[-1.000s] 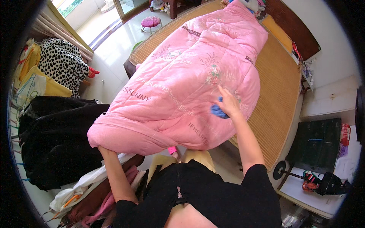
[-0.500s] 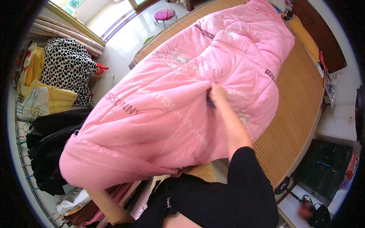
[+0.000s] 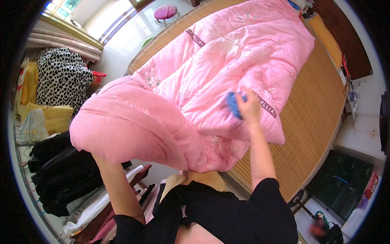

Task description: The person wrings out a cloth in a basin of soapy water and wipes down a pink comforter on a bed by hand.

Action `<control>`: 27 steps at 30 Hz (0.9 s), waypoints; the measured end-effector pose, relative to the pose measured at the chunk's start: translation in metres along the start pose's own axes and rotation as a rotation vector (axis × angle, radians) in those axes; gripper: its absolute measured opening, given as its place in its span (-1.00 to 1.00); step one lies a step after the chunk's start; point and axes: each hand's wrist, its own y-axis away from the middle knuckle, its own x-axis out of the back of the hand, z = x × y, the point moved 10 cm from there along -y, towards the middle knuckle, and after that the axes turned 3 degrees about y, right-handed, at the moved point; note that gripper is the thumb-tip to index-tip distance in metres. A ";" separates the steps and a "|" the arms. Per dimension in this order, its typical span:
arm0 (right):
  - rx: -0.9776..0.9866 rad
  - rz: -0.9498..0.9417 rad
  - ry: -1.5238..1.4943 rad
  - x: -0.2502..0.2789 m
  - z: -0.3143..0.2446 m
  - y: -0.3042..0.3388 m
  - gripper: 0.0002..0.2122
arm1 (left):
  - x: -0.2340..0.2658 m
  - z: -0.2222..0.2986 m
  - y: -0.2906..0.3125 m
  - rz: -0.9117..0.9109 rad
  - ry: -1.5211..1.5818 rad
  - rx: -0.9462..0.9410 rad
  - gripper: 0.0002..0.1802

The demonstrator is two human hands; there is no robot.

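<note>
A thick pink quilt (image 3: 227, 53) with printed flowers and lettering spreads over the bed, and its near left part is lifted into a rounded bulge. My left forearm reaches up under that raised part; the quilt hides the hand and its fingers. Above the quilt, left of a dark printed band, my right hand (image 3: 250, 107) is closed on a small blue item (image 3: 234, 104). It looks soft, like crumpled cloth, but motion blurs it and I cannot tell its kind.
A woven tan mat (image 3: 313, 118) covers the bed. Black clothes (image 3: 67, 179) hang on a rack at the left, near a spotted black-and-white cloth (image 3: 63, 77). A pink-topped stool (image 3: 165, 13) stands on the far floor. At the lower right is a dark green case (image 3: 337, 183).
My left arm has raised the quilt's near left part and folded it up and over. My right hand has moved right and slightly down from the quilt, with the blue item now showing in it.
</note>
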 end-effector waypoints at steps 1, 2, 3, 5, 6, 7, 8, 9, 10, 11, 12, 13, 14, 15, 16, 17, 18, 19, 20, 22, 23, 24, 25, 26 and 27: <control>0.119 0.123 0.205 0.029 0.013 -0.014 -0.54 | -0.018 -0.012 0.004 0.000 0.010 0.011 -0.51; 0.234 0.247 0.422 0.047 0.025 -0.019 -0.49 | -0.034 -0.028 0.008 0.008 0.020 0.033 -0.51; -0.029 -0.066 0.561 0.027 0.085 -0.020 -0.44 | -0.046 -0.056 0.014 0.027 0.028 0.076 -0.52; -0.271 -0.448 0.667 -0.025 0.177 0.050 -0.36 | -0.072 -0.105 0.019 0.061 -0.042 0.130 -0.52; -0.235 -0.502 0.676 -0.043 0.201 0.081 -0.33 | -0.083 -0.132 0.022 0.052 -0.131 0.149 -0.52; -0.244 -0.485 0.628 -0.044 0.207 0.080 -0.32 | -0.091 -0.160 0.019 -0.019 -0.315 0.150 -0.51; -0.264 -0.476 0.584 -0.046 0.216 0.085 -0.31 | -0.099 -0.191 0.016 -0.090 -0.494 0.146 -0.50; -0.274 -0.485 0.520 -0.056 0.215 0.094 -0.30 | -0.104 -0.215 0.007 -0.191 -0.584 0.003 -0.43; -0.299 -0.493 0.469 -0.062 0.217 0.107 -0.29 | -0.109 -0.237 0.007 -0.300 -0.668 -0.120 -0.34; -0.332 -0.505 0.368 -0.053 0.215 0.101 -0.35 | -0.138 -0.253 0.020 -0.472 -0.966 -0.212 -0.27; -0.353 -0.501 0.322 -0.048 0.223 0.099 -0.37 | -0.165 -0.269 0.037 -0.647 -1.258 -0.319 -0.21; -0.371 -0.497 0.276 -0.041 0.233 0.096 -0.38 | -0.174 -0.303 0.050 -0.879 -1.512 -0.318 -0.19; -0.388 -0.492 0.231 -0.035 0.242 0.093 -0.40 | -0.174 -0.337 0.062 -1.117 -1.761 -0.316 -0.17; -0.313 -0.421 0.224 -0.031 0.241 0.091 -0.51 | -0.171 -0.354 0.080 -1.323 -1.843 -0.230 -0.24; -0.400 -0.362 0.126 -0.023 0.254 0.093 -0.51 | -0.169 -0.366 0.102 -1.538 -1.904 -0.140 -0.30; -0.489 -0.300 0.030 -0.014 0.267 0.096 -0.51 | -0.166 -0.376 0.121 -1.759 -1.949 -0.042 -0.34; -0.579 -0.235 -0.067 -0.010 0.276 0.101 -0.51 | -0.171 -0.379 0.134 -1.953 -1.919 0.065 -0.40; -0.754 -0.177 -0.159 0.005 0.246 0.096 -0.61 | -0.176 -0.381 0.137 -2.132 -1.890 0.196 -0.42; -0.774 -0.055 -0.419 0.021 0.233 0.086 -0.65 | -0.193 -0.372 0.142 -2.304 -1.836 0.279 -0.41; -0.830 0.198 -0.910 0.038 0.236 0.086 -0.74 | -0.258 -0.396 0.105 -1.964 -1.702 0.013 -0.35; -0.844 0.284 -1.024 0.039 0.209 0.071 -0.80 | -0.281 -0.409 0.070 -1.840 -1.735 -0.005 -0.35; -0.855 0.371 -1.137 0.035 0.170 0.049 -0.85 | -0.295 -0.422 0.038 -1.713 -1.766 -0.023 -0.33; -0.855 0.449 -1.245 0.029 0.144 0.026 -0.88 | -0.293 -0.436 0.019 -1.644 -1.737 -0.383 -0.34; -0.697 0.241 -1.434 0.006 0.117 -0.011 -0.87 | -0.264 -0.464 -0.001 -1.534 -1.692 -0.727 -0.34; -0.540 0.031 -1.596 -0.010 0.091 -0.041 -0.85 | -0.242 -0.480 -0.008 -1.407 -1.617 -1.043 -0.32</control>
